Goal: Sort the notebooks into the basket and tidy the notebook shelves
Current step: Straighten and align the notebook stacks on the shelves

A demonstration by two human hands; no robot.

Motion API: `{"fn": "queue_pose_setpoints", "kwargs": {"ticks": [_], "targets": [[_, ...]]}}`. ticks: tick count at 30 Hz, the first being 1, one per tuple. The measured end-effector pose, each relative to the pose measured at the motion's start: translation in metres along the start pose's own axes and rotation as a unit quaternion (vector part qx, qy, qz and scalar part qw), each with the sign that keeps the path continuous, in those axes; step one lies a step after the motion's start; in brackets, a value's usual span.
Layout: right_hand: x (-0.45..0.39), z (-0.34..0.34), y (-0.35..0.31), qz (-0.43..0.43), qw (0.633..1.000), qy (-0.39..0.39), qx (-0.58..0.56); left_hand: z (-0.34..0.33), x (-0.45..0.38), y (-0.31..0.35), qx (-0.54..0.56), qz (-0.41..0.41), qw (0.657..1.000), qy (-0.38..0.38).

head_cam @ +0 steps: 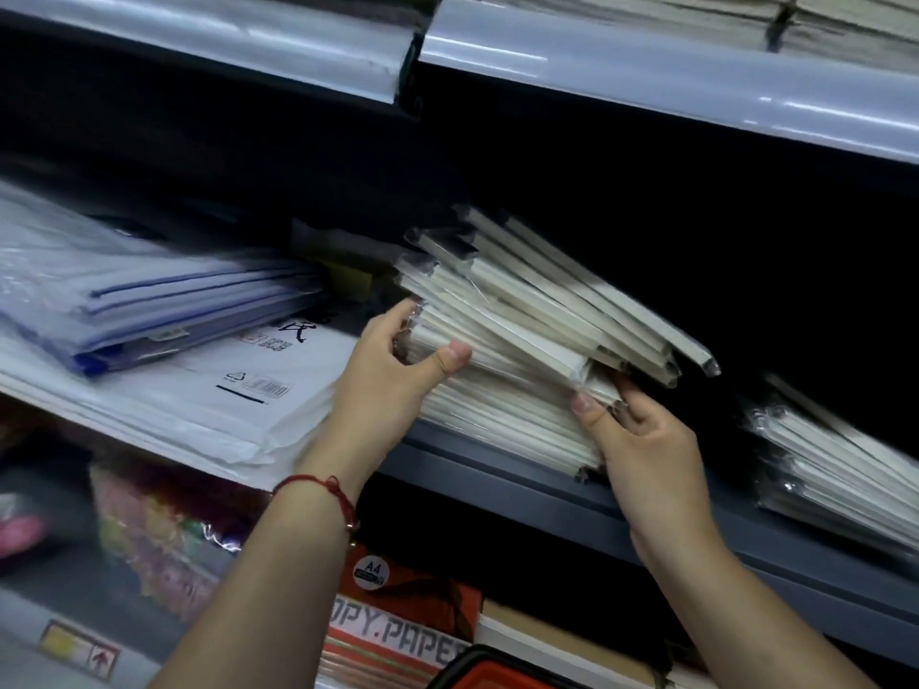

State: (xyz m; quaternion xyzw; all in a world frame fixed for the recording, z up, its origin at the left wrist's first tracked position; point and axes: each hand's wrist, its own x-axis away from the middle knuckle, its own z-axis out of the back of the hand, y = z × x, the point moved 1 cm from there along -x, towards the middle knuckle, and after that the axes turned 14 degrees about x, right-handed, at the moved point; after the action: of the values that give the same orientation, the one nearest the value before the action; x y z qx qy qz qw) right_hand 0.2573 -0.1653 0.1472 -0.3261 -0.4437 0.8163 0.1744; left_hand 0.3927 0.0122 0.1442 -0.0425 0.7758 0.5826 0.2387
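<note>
Down low, a red and black box [398, 624] has white letters you can read as "OPY.PAPE", and a round sticker on it says "A4". On the shelf to the left, a big white plastic packet [224, 390] shows a barcode, a small triangle sign and some black writing too blurry to read. On top of it lie clear folders with blue edges [149, 310]. At the bottom left, a yellow label with a red arrow sits on a pale box [79, 648]. The notebooks [522, 330] are a thick pile of thin cream-white books, each wrapped in shiny clear plastic. The pile rests on the grey shelf [646, 519] in the middle, and the top part of it is tipped up and fanned out. Your left hand [393, 375] grips the left end of the pile, with your thumb pressed on the front edge and your fingers curled round the side. A red string bracelet [318, 489] is on that wrist. Your right hand [641, 440] pinches the right corner of the pile from below. A second pile of wrapped notebooks [835, 460] lies further right on the same shelf. The red rim of a basket [492, 673] peeks in at the bottom.
</note>
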Motion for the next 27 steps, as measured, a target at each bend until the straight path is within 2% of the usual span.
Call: {"fn": "queue_pose_setpoints", "kwargs": {"ticks": [2, 5, 8, 10, 12, 14, 15, 18, 22, 27], "targets": [[0.0, 0.002, -0.005, -0.011, 1.0, -0.001, -0.013, -0.004, 0.0, -0.002, -0.006, -0.013, 1.0, 0.016], [0.003, 0.008, -0.014, -0.028, 0.998, -0.048, -0.042, -0.005, 0.001, -0.004, -0.011, -0.011, 0.999, 0.028], [0.014, 0.022, -0.016, -0.077, 0.981, -0.093, -0.148, 0.001, 0.0, -0.004, 0.006, 0.027, 0.999, 0.018], [0.012, 0.036, -0.024, -0.116, 0.947, -0.043, -0.295, 0.0, -0.001, 0.006, 0.027, 0.033, 0.999, 0.003], [-0.004, 0.049, -0.031, -0.174, 0.897, 0.034, -0.405, -0.006, -0.004, 0.02, 0.05, 0.028, 0.998, 0.014], [-0.024, 0.054, -0.035, -0.238, 0.861, 0.093, -0.44, -0.017, -0.007, 0.033, 0.024, 0.017, 0.999, 0.034], [-0.033, 0.054, -0.038, -0.258, 0.856, 0.103, -0.435, -0.021, -0.008, 0.036, 0.001, 0.013, 0.999, 0.04], [-0.045, 0.047, -0.041, -0.272, 0.876, 0.1, -0.385, -0.026, -0.01, 0.04, -0.032, 0.001, 0.998, 0.062], [-0.041, 0.045, -0.045, -0.253, 0.908, 0.097, -0.321, -0.033, 0.017, 0.04, -0.009, -0.058, 0.995, 0.078], [-0.038, 0.033, -0.052, -0.229, 0.932, 0.067, -0.272, -0.045, 0.043, 0.044, -0.005, -0.082, 0.994, 0.067]]}}
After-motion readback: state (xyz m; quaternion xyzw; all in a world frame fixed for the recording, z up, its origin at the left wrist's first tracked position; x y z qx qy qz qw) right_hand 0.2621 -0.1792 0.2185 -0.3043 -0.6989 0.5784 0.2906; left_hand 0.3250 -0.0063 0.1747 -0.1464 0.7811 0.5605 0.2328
